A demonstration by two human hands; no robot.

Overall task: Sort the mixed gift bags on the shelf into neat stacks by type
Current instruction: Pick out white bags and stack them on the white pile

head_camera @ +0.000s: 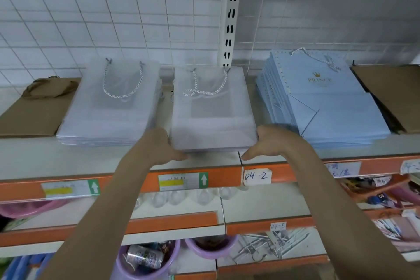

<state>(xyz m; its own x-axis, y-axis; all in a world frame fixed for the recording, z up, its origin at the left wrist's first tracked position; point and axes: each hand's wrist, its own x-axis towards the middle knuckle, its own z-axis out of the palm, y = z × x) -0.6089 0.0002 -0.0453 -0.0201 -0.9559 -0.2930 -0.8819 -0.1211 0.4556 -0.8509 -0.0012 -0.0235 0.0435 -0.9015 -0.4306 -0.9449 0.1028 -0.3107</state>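
One head-worn view — looking forward and down, close on the shelf (pixel 211 161) front.

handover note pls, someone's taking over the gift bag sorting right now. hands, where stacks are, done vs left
Left hand and right hand: both press against the front corners of the middle frosted bag stack, squaring it; whether they grip it cannot be told.
On the shelf, left to right: brown bags, larger frosted bag stack, the middle stack, blue PRINCE bags, brown stack at far right.
Done: bags look grouped by type.
Left: finish aligning the middle stack; the blue stack is fanned at its left edge and probably needs straightening. Brown bags sit at both ends, maybe merge.
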